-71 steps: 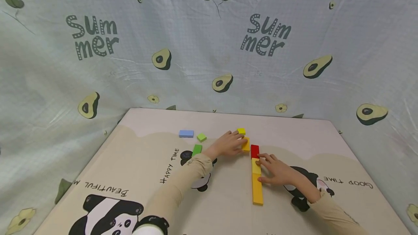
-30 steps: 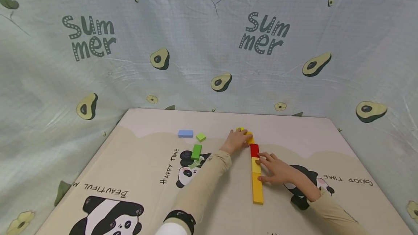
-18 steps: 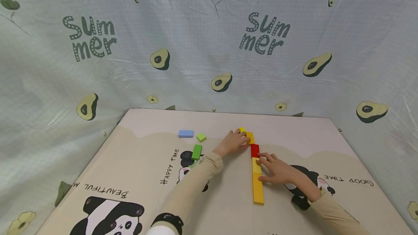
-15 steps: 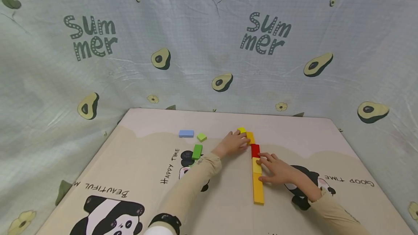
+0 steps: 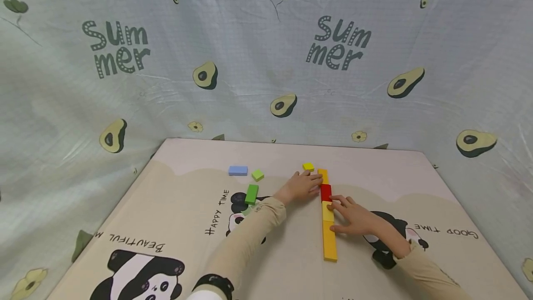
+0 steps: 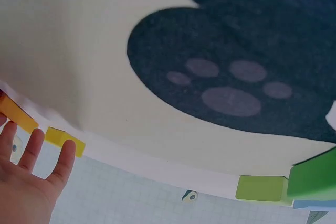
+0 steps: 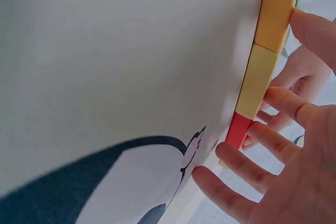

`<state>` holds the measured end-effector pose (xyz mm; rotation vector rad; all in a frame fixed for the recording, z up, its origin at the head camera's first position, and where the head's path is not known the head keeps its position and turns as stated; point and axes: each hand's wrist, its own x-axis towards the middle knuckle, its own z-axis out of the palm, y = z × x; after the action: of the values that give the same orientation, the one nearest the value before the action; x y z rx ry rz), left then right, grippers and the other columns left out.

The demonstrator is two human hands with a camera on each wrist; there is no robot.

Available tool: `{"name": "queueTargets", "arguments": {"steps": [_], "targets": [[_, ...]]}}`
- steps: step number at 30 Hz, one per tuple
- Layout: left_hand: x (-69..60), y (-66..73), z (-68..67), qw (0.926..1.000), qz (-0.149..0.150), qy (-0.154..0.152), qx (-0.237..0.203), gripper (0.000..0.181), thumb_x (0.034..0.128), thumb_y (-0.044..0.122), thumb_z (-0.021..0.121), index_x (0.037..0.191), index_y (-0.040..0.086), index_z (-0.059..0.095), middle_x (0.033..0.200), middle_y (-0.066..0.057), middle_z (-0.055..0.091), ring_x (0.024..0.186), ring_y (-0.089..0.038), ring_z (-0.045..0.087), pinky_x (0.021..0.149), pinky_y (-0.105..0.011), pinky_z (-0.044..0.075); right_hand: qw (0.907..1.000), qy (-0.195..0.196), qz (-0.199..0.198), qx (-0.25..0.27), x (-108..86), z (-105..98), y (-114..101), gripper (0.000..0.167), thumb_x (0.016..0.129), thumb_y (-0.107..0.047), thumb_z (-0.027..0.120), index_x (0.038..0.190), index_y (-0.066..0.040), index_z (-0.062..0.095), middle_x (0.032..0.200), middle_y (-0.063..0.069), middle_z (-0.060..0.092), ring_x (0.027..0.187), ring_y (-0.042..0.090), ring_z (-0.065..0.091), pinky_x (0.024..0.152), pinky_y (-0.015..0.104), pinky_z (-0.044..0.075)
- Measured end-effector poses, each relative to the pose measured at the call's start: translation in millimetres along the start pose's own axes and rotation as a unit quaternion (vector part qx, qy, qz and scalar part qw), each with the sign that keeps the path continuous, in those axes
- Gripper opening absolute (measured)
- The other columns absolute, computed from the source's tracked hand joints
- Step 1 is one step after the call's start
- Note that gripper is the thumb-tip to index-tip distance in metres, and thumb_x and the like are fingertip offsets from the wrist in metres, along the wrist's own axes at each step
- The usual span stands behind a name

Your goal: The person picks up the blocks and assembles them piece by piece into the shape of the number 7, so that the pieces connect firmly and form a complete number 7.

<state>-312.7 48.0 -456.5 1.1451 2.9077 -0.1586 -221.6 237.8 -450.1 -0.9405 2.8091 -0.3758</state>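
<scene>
A line of blocks runs away from me in the head view: a long orange block (image 5: pixel 330 243), a pale yellow block (image 5: pixel 327 212), a red block (image 5: pixel 325 192) and an orange block (image 5: pixel 323 175) at the far end. My left hand (image 5: pixel 299 186) touches the left side of that far orange block with spread fingers. Spread along the right side of the line, the fingers of my right hand (image 5: pixel 354 216) touch the red, pale yellow and long orange blocks, as the right wrist view also shows. A small bright yellow block (image 5: pixel 308 166) lies just beyond my left fingers.
Left of my left hand lie a light green block (image 5: pixel 257 175), a darker green block (image 5: pixel 251 194) and a blue block (image 5: pixel 238 171). The table (image 5: pixel 200 152) has printed pandas and lettering. A patterned curtain (image 5: pixel 241 36) hangs behind its far edge.
The far orange block has moved right, from beside the bright yellow block to the red block's far end, with my left hand following it. My right hand has stayed in place.
</scene>
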Motion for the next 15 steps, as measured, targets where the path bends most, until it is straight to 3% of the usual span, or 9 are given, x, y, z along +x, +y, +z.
{"name": "queueTargets", "arguments": {"steps": [8,15], "targets": [[0.8,2.6,-0.2,0.9988,-0.021,-0.019,-0.040,0.049,0.0935,0.046,0.032,0.139,0.029,0.030,0.146,0.012,0.027,0.134,-0.018,0.027,0.105,-0.045,0.027,0.9999,-0.007,0.009,-0.002,-0.7,0.9,0.5,0.053,0.079,-0.048,0.059,0.117,-0.012,0.049,0.131,0.015,0.036,0.109,0.031,0.042,0.085,0.049,0.044],[3.8,5.6,0.4,0.9979,-0.029,-0.029,-0.050,0.051,0.0920,0.049,0.033,0.139,0.030,0.029,0.146,0.013,0.026,0.136,-0.018,0.024,0.106,-0.045,0.025,1.0000,-0.004,0.003,-0.005,0.9,1.1,1.7,0.052,0.079,-0.049,0.059,0.116,-0.013,0.049,0.131,0.015,0.038,0.110,0.032,0.041,0.086,0.050,0.044]]}}
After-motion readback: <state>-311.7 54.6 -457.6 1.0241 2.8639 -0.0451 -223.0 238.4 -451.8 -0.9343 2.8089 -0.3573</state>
